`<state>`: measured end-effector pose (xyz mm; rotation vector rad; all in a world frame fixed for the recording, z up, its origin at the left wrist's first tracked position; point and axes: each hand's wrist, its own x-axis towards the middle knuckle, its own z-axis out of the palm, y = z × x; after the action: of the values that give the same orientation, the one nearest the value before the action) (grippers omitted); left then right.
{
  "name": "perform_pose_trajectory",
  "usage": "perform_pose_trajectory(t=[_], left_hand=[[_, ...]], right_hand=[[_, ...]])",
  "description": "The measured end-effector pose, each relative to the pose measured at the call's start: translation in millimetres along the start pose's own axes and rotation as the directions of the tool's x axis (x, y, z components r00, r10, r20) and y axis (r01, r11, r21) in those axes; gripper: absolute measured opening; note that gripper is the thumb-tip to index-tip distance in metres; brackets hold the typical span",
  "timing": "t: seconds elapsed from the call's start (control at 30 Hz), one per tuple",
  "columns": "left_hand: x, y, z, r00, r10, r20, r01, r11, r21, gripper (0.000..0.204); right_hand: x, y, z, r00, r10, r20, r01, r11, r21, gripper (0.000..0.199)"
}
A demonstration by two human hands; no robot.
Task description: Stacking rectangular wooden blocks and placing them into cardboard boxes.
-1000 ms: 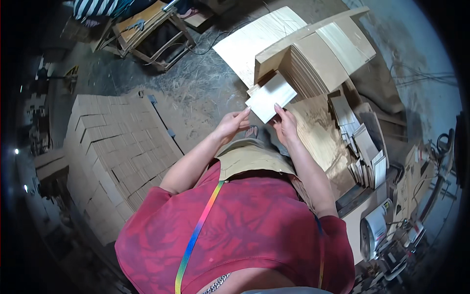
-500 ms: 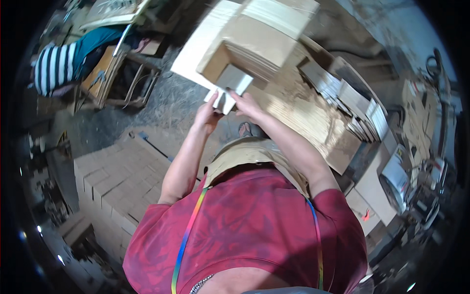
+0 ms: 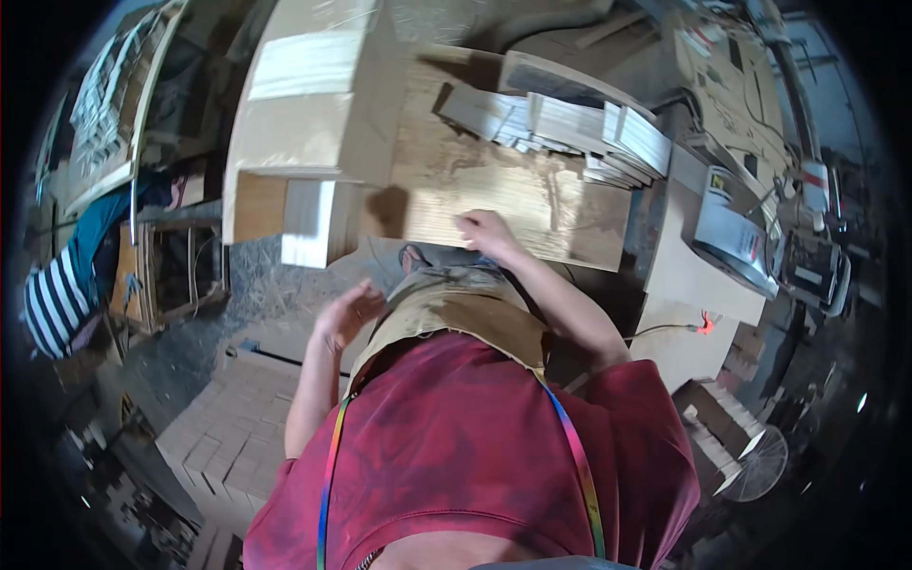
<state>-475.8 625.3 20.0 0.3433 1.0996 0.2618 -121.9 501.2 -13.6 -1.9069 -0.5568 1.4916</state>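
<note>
A stack of pale flat boards sits in the mouth of a brown box, its near end poking out. My left hand hangs to the right of and nearer than that stack, fingers loosely bent and apart, with nothing in it. Over the near edge of a wooden tabletop is my right hand, its fingers partly curled and a little apart, with nothing visible in them. It is nearest to the bare wood and apart from the loose pale boards lying farther back.
A large pile of brown blocks stands at my lower left. At the far left a person in a striped top bends beside a wooden frame. A pale panel with an orange-red item lies to the right.
Both hands have let go of the pale boards at the box mouth. My left hand has drawn back toward me; my right is over the tabletop. The view has swung to the right.
</note>
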Motion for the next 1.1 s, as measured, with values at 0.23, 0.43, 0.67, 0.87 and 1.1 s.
perform_pose_trajectory(t=[0.23, 0.43, 0.67, 0.87, 1.1], left_hand=[[54.6, -2.9, 128.8, 0.977, 0.081, 0.195, -0.129, 0.96, 0.248, 0.04], [142.1, 31.9, 255.7, 0.975, 0.064, 0.214, -0.143, 0.914, 0.381, 0.047], [197.9, 6.1, 323.4, 0.987, -0.071, 0.142, 0.06, 0.995, 0.081, 0.06], [195.9, -7.8, 357.7, 0.992, -0.088, -0.089, 0.067, 0.973, -0.223, 0.054], [210.9, -13.9, 369.0, 0.984, -0.035, -0.177, 0.029, 0.999, -0.034, 0.042]], right_hand=[[-57.6, 28.7, -179.6, 0.612, -0.378, -0.694, 0.18, 0.922, -0.344, 0.025], [-59.5, 2.2, -272.9, 0.412, -0.704, -0.579, 0.031, 0.646, -0.763, 0.054], [-4.6, -42.2, -297.0, 0.504, -0.831, -0.234, 0.081, 0.315, -0.946, 0.089], [4.5, -42.6, -290.5, 0.712, -0.659, -0.243, 0.113, 0.448, -0.887, 0.103], [9.8, -23.9, -285.9, 0.636, -0.737, -0.229, 0.108, 0.379, -0.919, 0.099]])
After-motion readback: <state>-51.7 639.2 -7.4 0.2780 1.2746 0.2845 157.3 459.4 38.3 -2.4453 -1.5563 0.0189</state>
